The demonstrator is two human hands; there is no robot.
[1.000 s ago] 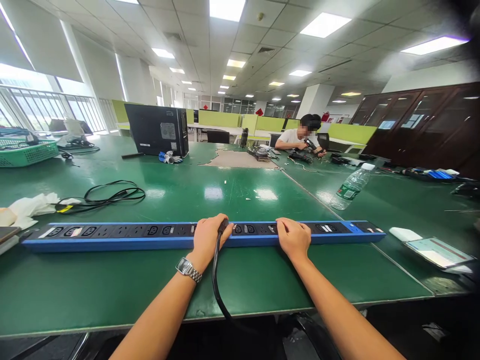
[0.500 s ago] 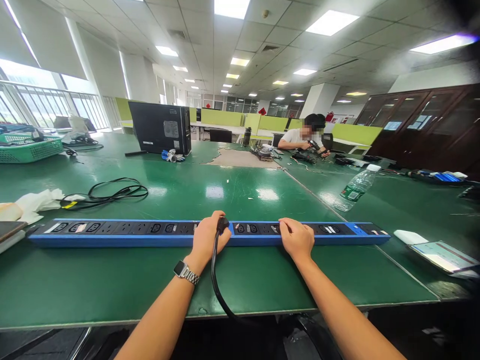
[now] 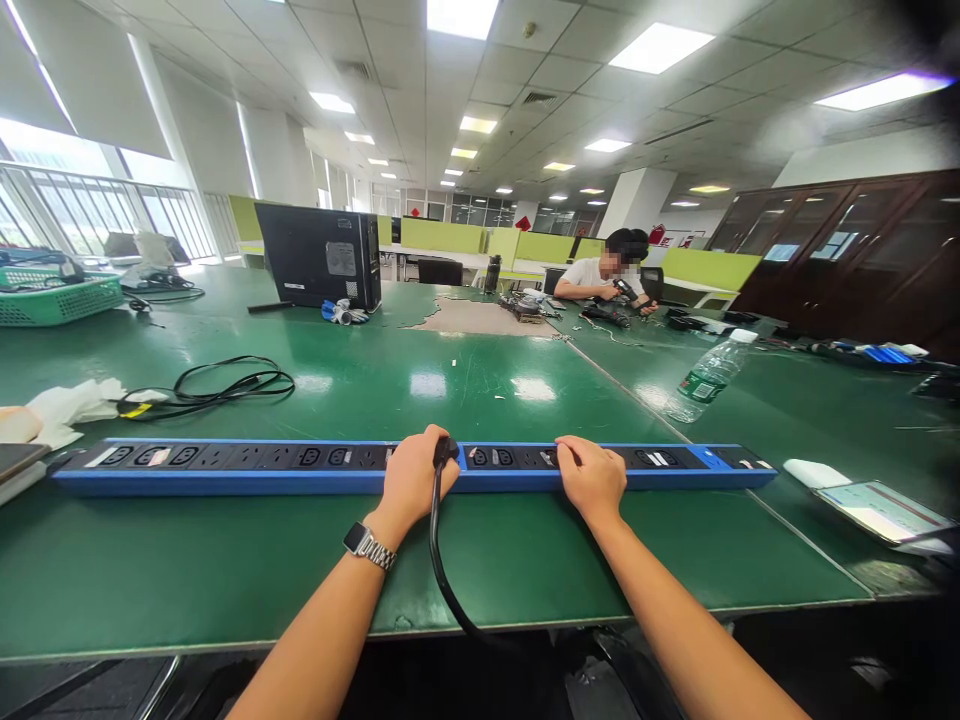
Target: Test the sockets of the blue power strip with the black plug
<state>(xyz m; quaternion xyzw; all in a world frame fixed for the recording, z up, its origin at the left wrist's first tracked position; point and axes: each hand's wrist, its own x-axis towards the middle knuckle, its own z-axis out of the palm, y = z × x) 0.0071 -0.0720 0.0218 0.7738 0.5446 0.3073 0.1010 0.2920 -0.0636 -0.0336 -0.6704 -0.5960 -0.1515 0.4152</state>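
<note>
the surface (image 3: pixel 225 570) is glossy green, with a ragged beige patch (image 3: pixel 469 317) farther back and a seam running from there toward the near right. the strip (image 3: pixel 262 484), blue with black sockets, lies lengthwise across the surface near its front edge. the left hand (image 3: pixel 412 475) is closed around a black plug (image 3: pixel 448 450) at the strip's middle; the cord (image 3: pixel 436 535) drops over the front edge. the right hand (image 3: pixel 592 475) is curled onto the strip, fingers gripping it.

a loop of cable (image 3: pixel 232 385) lies behind the strip's left part, a bottle (image 3: pixel 705 385) stands behind its right part, and a lit screen (image 3: pixel 885 508) sits beyond its right end. a green basket (image 3: pixel 67 308) is at far left, a black tower (image 3: pixel 307 255) at the back.

across the surface, a person (image 3: pixel 581 278) in white holds a dark tool. railed windows (image 3: pixel 90 215) line the left, brown cabinets (image 3: pixel 862 240) the right, lime partitions (image 3: pixel 442 235) the rear, under bright ceiling panels (image 3: pixel 660 48).
</note>
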